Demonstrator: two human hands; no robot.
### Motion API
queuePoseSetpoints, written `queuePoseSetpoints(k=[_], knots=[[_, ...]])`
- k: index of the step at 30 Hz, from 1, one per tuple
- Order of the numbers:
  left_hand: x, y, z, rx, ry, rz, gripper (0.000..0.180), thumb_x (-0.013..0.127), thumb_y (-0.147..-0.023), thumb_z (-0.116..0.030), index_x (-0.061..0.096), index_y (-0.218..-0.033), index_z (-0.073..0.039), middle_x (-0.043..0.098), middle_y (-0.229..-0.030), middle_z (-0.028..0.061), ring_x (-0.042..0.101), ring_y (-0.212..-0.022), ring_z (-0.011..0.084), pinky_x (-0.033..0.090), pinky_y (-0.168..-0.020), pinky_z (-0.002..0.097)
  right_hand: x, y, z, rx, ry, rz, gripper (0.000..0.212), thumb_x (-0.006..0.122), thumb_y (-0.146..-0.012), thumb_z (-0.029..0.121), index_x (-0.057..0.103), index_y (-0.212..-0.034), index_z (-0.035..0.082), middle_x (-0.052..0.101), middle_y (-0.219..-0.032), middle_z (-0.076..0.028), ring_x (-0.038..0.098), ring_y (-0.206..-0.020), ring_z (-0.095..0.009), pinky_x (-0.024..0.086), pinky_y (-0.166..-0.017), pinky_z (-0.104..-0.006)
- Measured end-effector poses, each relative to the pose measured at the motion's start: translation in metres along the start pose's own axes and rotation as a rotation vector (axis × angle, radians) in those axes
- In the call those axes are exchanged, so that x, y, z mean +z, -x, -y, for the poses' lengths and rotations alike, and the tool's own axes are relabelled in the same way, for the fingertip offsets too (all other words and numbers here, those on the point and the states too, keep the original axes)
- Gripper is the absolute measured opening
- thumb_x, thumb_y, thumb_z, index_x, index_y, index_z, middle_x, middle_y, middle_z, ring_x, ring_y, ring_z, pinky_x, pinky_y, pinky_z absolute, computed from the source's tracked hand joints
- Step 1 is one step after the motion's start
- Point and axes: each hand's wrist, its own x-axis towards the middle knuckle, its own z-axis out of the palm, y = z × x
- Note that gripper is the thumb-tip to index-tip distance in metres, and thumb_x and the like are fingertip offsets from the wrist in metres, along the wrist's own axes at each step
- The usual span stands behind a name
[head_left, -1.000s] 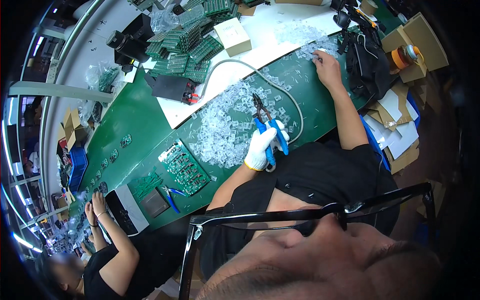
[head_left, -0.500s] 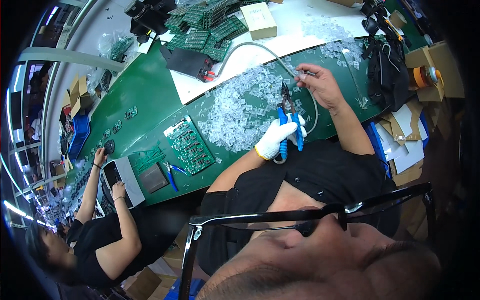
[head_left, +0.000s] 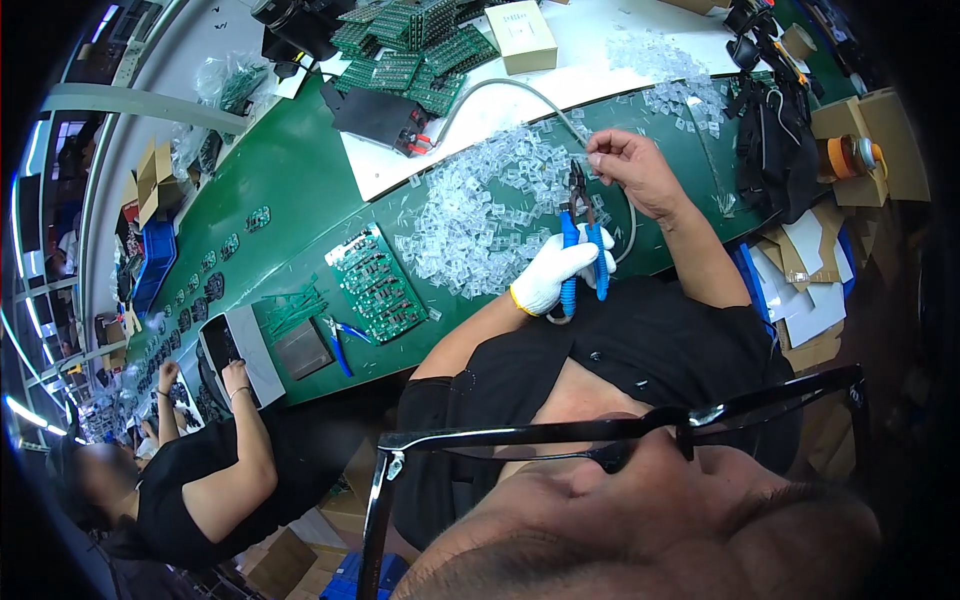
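My left hand (head_left: 550, 272), in a white glove, is wrapped round the blue handles of a pair of cutting pliers (head_left: 568, 240). The jaws point away from me, over a pile of small clear plastic pieces (head_left: 455, 235) on the green bench. Bare and pinched, my right hand (head_left: 640, 178) is just right of the jaw tips. A small clear plastic piece (head_left: 590, 157) shows at its fingertips, partly covered by them. A grey cable (head_left: 545, 97) curves behind that hand. Left of the pile lies a green circuit board (head_left: 375, 285) full of components.
Blue-handled side cutters (head_left: 341, 350) and a grey block (head_left: 302, 348) lie left of the board. A black device (head_left: 380, 120), stacked green boards (head_left: 415, 60) and a cream box (head_left: 522, 37) stand at the back. A co-worker (head_left: 215, 480) sits at left; a black bag (head_left: 778, 150) is at right.
My right hand and the pliers have shifted only slightly. The co-worker's far hand has drawn back from the bench, and the dark part it held is no longer in it.
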Motion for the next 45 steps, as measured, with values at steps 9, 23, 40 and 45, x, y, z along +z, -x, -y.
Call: queuePoseSetpoints(k=[9, 23, 40, 45], knots=[[0.002, -0.001, -0.001, -0.018, -0.008, -0.012, 0.054, 0.067, -0.101, -0.041, 0.059, -0.135, 0.001, 0.073, -0.109, 0.0150, 0.072, -0.089, 0.0224, 0.059, -0.077, 0.0338, 0.002, 0.001, -0.005, 0.018, 0.058, -0.013, 0.018, 0.072, -0.095, 0.003, 0.072, -0.113, -0.001, 0.068, -0.096, -0.001, 0.059, -0.079, -0.007, 0.048, -0.068, -0.0225], [0.017, 0.005, -0.021, -0.088, -0.185, -0.206, 0.038, 0.066, -0.104, -0.036, 0.064, -0.122, -0.002, 0.073, -0.094, 0.0110, 0.068, -0.076, 0.0174, 0.054, -0.062, 0.0297, 0.013, 0.001, -0.008, -0.020, 0.071, -0.046, 0.017, 0.074, -0.095, 0.005, 0.072, -0.111, -0.001, 0.068, -0.092, -0.001, 0.060, -0.077, -0.006, 0.049, -0.067, -0.0223], [0.003, 0.000, -0.003, 0.166, 0.245, -0.193, 0.051, 0.064, -0.101, -0.040, 0.059, -0.131, 0.001, 0.071, -0.104, 0.0155, 0.068, -0.095, 0.0245, 0.052, -0.076, 0.0355, 0.007, 0.006, -0.009, -0.213, 0.627, -0.092, 0.035, 0.070, -0.092, 0.006, 0.071, -0.127, 0.005, 0.075, -0.106, -0.010, 0.070, -0.082, -0.016, 0.056, -0.076, -0.0322], [0.004, 0.001, -0.005, 0.151, 0.227, -0.172, 0.051, 0.065, -0.100, -0.041, 0.061, -0.129, 0.001, 0.070, -0.104, 0.0152, 0.067, -0.095, 0.0244, 0.052, -0.076, 0.0361, -0.060, 0.000, -0.001, -0.266, 0.981, -0.425, 0.029, 0.071, -0.090, 0.009, 0.072, -0.120, 0.007, 0.073, -0.115, -0.017, 0.072, -0.097, -0.034, 0.057, -0.086, -0.0421]])
